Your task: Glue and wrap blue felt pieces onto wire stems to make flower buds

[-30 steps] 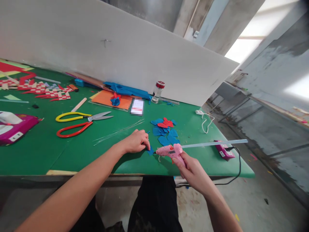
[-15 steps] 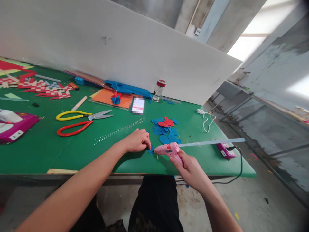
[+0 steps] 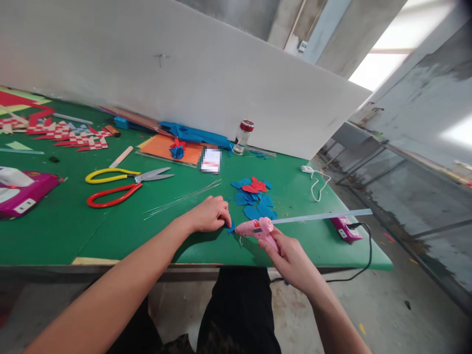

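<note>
My right hand (image 3: 285, 250) is closed round the handle of a pink hot glue gun (image 3: 256, 228). A long clear glue stick (image 3: 320, 216) sticks out of the gun's back. The nozzle points left and meets a small blue petal piece (image 3: 230, 228) on the table. My left hand (image 3: 212, 214) has its fingers curled down over that piece, its fingertips pinched at it and partly hidden. Just beyond lies a pile of blue petals (image 3: 252, 199) with red petals (image 3: 255, 186) on top. Thin wires (image 3: 180, 200) rest left of my left hand.
Large scissors (image 3: 129, 184) with yellow and red handles lie left on the green table (image 3: 129, 236). Farther back are a red-lidded jar (image 3: 243, 137), orange paper (image 3: 158, 150) and a blue-red flower (image 3: 177, 149). A purple power strip (image 3: 346, 230) with a black cord sits near the right edge.
Both hands stay almost in place, with the glue gun's nozzle still at the blue petal piece. The back end of the glue stick has shifted slightly left.
</note>
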`<move>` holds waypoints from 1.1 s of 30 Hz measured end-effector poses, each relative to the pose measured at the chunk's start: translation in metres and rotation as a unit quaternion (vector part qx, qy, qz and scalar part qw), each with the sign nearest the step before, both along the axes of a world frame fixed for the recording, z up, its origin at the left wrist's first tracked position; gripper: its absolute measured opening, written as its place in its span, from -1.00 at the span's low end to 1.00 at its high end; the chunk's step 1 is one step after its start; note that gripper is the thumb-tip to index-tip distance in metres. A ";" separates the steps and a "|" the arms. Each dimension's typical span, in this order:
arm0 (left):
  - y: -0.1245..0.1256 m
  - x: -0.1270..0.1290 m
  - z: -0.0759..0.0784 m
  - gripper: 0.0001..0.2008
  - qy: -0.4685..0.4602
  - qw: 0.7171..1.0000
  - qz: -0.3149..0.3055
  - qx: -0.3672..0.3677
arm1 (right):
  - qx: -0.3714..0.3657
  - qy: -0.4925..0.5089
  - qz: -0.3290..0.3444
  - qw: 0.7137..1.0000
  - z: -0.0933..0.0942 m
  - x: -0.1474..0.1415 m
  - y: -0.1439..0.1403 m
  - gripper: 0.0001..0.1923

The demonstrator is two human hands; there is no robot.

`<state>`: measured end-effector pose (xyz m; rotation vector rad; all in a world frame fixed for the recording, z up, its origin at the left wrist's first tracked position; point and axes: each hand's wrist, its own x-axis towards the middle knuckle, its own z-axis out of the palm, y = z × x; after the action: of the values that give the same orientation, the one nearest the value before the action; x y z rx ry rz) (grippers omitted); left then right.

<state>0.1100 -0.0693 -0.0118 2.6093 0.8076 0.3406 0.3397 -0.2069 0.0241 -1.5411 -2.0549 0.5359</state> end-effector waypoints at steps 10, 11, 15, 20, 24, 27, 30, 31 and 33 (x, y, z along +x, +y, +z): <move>-0.001 0.000 0.000 -0.69 -0.004 1.000 0.001 0.006 | -0.018 0.002 -0.018 1.000 -0.001 0.004 0.000 -0.64; -0.001 0.000 0.000 -0.69 -0.005 1.000 0.001 0.006 | -0.019 0.001 -0.019 1.000 -0.001 0.004 0.000 -0.64; 0.000 -0.001 -0.001 -0.69 -0.009 1.000 -0.001 0.008 | -0.016 -0.002 -0.017 1.000 -0.001 0.008 0.000 -0.66; 0.001 0.000 -0.002 -0.69 -0.015 1.000 -0.005 0.011 | -0.012 -0.009 -0.036 0.999 0.000 0.012 -0.001 -0.62; 0.001 0.000 -0.002 -0.69 -0.017 1.000 -0.006 0.012 | -0.022 0.002 -0.028 0.999 0.001 0.009 -0.001 -0.64; 0.001 0.000 -0.004 -0.69 -0.021 1.000 -0.009 0.015 | -0.019 0.007 -0.017 1.000 0.000 0.005 0.000 -0.65; 0.002 0.000 -0.005 -0.69 -0.026 0.999 -0.013 0.015 | -0.021 0.006 -0.017 1.000 -0.001 0.004 0.001 -0.63; 0.002 0.000 -0.005 -0.69 -0.026 0.999 -0.013 0.015 | -0.021 0.004 -0.018 1.000 -0.001 0.004 0.001 -0.63; 0.002 0.000 -0.005 -0.68 -0.026 0.999 -0.013 0.014 | -0.018 -0.001 -0.019 1.000 -0.002 0.006 0.001 -0.63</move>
<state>0.1096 -0.0670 -0.0171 2.6237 0.7545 0.4144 0.3460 -0.2055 0.0225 -1.5999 -2.0230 0.5596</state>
